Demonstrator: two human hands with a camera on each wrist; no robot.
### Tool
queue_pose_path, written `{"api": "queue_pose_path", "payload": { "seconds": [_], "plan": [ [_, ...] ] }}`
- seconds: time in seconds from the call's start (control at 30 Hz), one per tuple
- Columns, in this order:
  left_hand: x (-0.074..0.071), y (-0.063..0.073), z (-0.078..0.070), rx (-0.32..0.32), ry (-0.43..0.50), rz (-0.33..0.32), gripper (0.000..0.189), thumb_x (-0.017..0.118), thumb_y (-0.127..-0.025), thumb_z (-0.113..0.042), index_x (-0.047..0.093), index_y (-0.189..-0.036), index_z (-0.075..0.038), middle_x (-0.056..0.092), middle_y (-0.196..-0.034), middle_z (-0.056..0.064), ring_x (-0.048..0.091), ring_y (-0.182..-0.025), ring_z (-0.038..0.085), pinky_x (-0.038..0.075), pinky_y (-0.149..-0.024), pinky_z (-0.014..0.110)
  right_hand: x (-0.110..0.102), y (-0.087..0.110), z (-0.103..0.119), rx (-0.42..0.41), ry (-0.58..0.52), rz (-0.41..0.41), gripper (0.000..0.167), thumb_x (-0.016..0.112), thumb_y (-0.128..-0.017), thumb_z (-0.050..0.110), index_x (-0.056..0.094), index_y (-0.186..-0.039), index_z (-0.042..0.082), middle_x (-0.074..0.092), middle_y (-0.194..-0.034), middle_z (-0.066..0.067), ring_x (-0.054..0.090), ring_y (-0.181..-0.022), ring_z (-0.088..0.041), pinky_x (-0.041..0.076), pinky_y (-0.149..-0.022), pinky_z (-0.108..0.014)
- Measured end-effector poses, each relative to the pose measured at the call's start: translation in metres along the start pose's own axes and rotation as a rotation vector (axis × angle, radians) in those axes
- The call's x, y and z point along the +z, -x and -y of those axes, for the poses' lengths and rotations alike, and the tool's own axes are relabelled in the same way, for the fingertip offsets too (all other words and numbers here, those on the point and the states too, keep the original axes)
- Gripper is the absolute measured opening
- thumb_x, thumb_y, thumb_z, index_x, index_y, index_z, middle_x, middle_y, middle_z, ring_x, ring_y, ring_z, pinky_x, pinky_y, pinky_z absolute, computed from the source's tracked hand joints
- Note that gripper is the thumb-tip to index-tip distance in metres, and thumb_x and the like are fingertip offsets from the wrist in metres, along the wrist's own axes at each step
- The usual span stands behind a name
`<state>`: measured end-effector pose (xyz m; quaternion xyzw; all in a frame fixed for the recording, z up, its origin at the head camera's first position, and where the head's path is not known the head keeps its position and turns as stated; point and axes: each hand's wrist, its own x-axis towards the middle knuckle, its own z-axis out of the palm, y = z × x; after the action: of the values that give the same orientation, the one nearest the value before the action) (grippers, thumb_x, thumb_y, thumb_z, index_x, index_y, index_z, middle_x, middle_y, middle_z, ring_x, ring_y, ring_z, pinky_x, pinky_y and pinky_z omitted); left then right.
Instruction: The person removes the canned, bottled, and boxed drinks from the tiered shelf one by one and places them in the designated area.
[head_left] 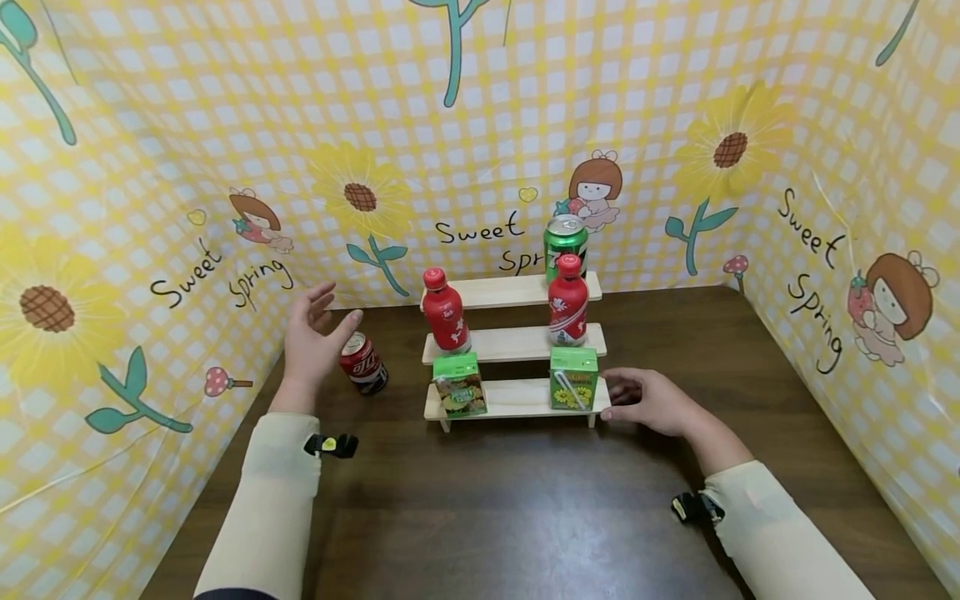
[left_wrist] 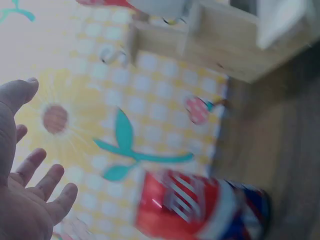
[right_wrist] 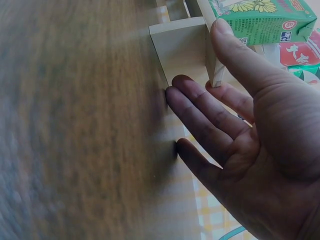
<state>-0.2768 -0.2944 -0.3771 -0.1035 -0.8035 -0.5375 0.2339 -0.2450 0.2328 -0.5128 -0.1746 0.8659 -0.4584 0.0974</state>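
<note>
Near the left edge of the table (head_left: 480, 508), the left hand (head_left: 311, 343) is spread wide beside a red can (head_left: 363, 364). Next, a wooden stepped rack (head_left: 510, 345) carries two green cartons (head_left: 459, 390), two red bottles (head_left: 447, 318) and, at its top right corner, a green can (head_left: 564, 240). The right hand (head_left: 651, 402) spans the rack's lower right end; I cannot tell whether it grips.

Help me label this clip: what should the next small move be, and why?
Probably curl the left hand round the red can: it stands on the table beside the wooden rack, close to that hand, which holds nothing. The top tier has a green can at its right end, while its left end looks bare.
</note>
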Motion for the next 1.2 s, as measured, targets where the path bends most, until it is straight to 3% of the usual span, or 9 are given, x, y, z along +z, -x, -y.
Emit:
{"api": "queue_pose_path", "payload": {
  "seconds": [0.17,0.3,0.7,1.03,1.2],
  "plan": [
    [0.008,-0.011,-0.027,0.072,0.072,0.036,0.061,0.078,-0.095,-0.012,0.051,-0.149,-0.005,0.040,-0.157,0.015,0.041,-0.146,0.034,0.034,-0.117,0.061,0.000,0.000,0.000,-0.002,-0.018,0.007,0.070,0.090,-0.086,0.029,0.059,-0.144,0.003,0.074,-0.111,-0.006,0.070,-0.106,-0.024,0.058,-0.088,-0.040],
    [0.018,-0.018,-0.047,0.118,0.086,0.059,0.061,0.078,-0.095,-0.011,0.051,-0.149,-0.006,0.040,-0.156,0.015,0.042,-0.145,0.032,0.036,-0.115,0.062,-0.001,0.000,0.000,0.000,-0.016,0.007,0.070,0.089,-0.086,0.029,0.059,-0.144,0.003,0.073,-0.111,-0.006,0.070,-0.105,-0.024,0.058,-0.088,-0.040],
    [0.055,-0.032,-0.099,0.233,0.045,0.114,0.056,0.076,-0.093,0.001,0.053,-0.144,0.003,0.048,-0.149,0.021,0.049,-0.139,0.037,0.042,-0.110,0.060,-0.001,-0.002,-0.002,0.010,0.007,0.002,0.067,0.089,-0.086,0.031,0.061,-0.143,0.008,0.073,-0.110,-0.004,0.068,-0.105,-0.024,0.057,-0.089,-0.041],
    [0.089,-0.042,-0.132,0.299,0.016,0.185,0.054,0.078,-0.093,-0.003,0.057,-0.142,0.001,0.053,-0.142,0.023,0.052,-0.135,0.040,0.043,-0.109,0.062,0.000,-0.003,0.002,-0.010,-0.004,0.006,0.067,0.089,-0.086,0.030,0.061,-0.143,0.007,0.073,-0.111,-0.004,0.069,-0.106,-0.024,0.056,-0.090,-0.041],
    [0.114,-0.057,-0.126,0.346,0.014,0.235,0.055,0.082,-0.092,-0.009,0.060,-0.142,-0.008,0.055,-0.140,0.014,0.055,-0.131,0.032,0.047,-0.105,0.057,-0.001,-0.001,0.002,-0.004,-0.009,0.007,0.067,0.089,-0.087,0.028,0.060,-0.143,0.006,0.073,-0.111,-0.004,0.069,-0.106,-0.024,0.056,-0.090,-0.041]
  ]
}}
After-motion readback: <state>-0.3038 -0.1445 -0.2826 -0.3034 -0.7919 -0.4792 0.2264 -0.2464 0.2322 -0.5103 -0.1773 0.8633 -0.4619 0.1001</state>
